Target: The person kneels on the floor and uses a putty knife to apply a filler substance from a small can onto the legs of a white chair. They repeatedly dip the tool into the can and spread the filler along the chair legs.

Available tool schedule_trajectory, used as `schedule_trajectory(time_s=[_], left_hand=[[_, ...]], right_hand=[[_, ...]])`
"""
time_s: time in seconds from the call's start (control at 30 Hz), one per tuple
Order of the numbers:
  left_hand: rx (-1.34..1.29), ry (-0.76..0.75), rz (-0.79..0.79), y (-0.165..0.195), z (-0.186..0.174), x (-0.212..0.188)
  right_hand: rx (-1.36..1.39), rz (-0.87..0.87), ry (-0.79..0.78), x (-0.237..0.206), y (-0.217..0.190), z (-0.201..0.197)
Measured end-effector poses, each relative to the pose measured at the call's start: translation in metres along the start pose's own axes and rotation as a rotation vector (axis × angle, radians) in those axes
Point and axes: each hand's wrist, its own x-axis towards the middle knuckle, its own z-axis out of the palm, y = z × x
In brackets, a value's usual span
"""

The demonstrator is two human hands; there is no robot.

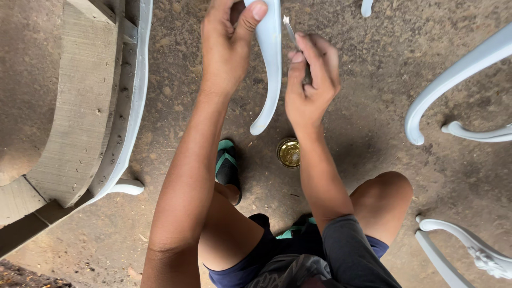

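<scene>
A pale blue curved chair leg (269, 69) is held upright above the dirt floor (373, 106), steadied by the left hand (226, 45), fingers clamped on it. A thin brush (289, 29) is pinched by the right hand (309, 80) beside it. A small round gold tin (288, 153) sits open below, unlabelled

My left hand (226, 45) steadies a smooth, pale-blue painted wooden chair leg (269, 64) above rough, dusty concrete floor (373, 80); a small tin (288, 153) gleams metallic.
</scene>
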Motion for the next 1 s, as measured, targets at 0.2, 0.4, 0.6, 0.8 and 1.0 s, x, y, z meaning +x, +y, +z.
schedule_trajectory(time_s=[0.2,0.4,0.6,0.8,1.0], left_hand=[[-0.075,-0.034,0.038,0.006,-0.004,-0.005],[-0.088,-0.047,0.055,0.007,-0.007,-0.008],[-0.077,-0.054,0.044,0.006,-0.006,-0.009],[-0.087,-0.054,0.057,0.008,-0.006,-0.009],[-0.043,-0.043,0.056,0.011,-0.005,-0.009]], right_hand=[[-0.025,-0.151,-0.103,0.031,0.003,0.0],[-0.042,-0.208,-0.081,0.032,0.009,0.007],[0.033,-0.237,-0.104,0.038,0.02,0.008],[0.091,-0.277,-0.133,0.046,0.03,0.006],[-0.047,-0.225,-0.088,0.045,0.023,-0.004]])
